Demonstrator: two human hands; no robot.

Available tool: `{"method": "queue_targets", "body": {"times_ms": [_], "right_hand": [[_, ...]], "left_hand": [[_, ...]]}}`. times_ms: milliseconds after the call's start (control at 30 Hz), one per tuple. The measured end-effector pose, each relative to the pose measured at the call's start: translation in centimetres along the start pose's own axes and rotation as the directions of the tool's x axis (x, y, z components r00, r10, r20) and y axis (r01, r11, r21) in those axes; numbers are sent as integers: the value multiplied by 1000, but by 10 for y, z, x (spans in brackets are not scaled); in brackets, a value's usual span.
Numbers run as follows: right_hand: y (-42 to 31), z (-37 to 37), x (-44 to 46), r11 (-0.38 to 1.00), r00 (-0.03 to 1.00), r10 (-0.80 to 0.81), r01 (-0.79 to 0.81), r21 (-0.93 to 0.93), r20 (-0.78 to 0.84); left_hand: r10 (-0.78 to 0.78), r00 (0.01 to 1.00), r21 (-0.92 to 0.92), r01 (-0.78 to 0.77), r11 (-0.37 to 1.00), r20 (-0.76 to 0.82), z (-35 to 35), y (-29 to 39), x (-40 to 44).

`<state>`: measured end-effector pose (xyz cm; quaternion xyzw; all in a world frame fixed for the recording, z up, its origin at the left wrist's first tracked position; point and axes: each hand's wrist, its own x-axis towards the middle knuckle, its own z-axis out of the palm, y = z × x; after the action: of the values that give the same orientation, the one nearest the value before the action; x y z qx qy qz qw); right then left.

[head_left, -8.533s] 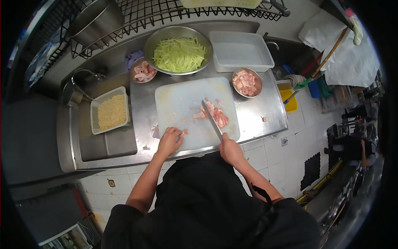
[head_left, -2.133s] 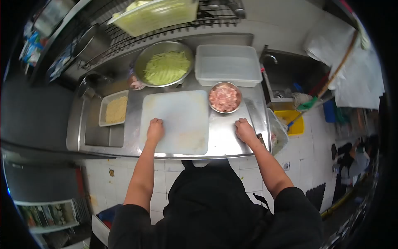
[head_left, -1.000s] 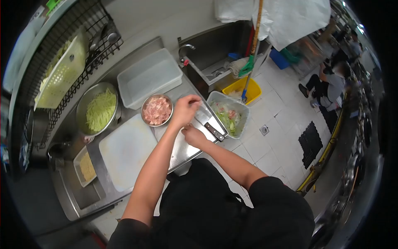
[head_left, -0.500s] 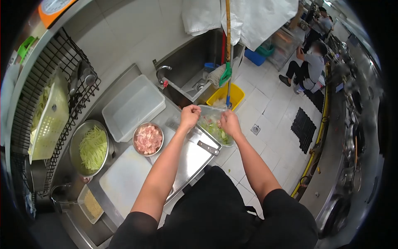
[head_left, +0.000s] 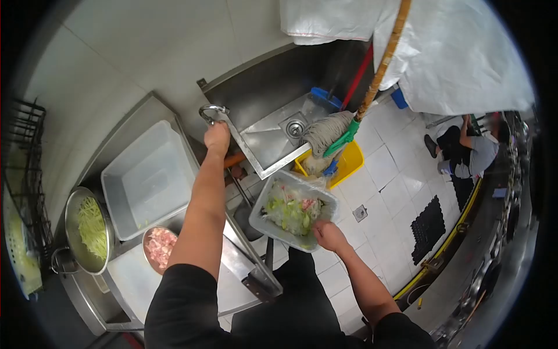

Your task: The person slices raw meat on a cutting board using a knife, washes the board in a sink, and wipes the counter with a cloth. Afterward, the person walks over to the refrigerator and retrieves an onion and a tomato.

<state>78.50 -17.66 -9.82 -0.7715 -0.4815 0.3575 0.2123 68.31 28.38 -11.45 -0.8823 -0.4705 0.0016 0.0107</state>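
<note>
Brushed, glossy metal worktop; matt, translucent plastic tub; shiny metal faucet; rough, stringy mop head.

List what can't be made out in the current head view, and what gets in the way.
All in the head view:
- Left hand at the tap: finger contact, hidden by the hand itself.
- Right hand at the grey bin: its grip, fingers mostly out of sight.
- Chopped meat: partly covered by the left arm.
- Colander: contents, lost in blur and the dark left edge.
- Co-worker: handwork, too small.
</note>
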Motion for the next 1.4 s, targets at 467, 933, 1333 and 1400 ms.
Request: {"method": "queue_targets", "body": {"times_ms": [467,933,1333,1400], "right_hand": [[8,-25,106,975,978,-183,168,144,97],[-140,-13,307,248,995,15,-99,964,98],[-110,58,481,18,932,-268,-250,968,245],[-108,30,465,-45,686,-528,-612,790,501]], "left_hand": [[-475,594,-498,-141,-856,649,110,38,0],[-148,875,-184,-69,-981,462,41,65,51],[-680,699,-975,165,-146,220,-1,101,15],[-768,615,-971,238,-37,180,-2,94,17]]}}
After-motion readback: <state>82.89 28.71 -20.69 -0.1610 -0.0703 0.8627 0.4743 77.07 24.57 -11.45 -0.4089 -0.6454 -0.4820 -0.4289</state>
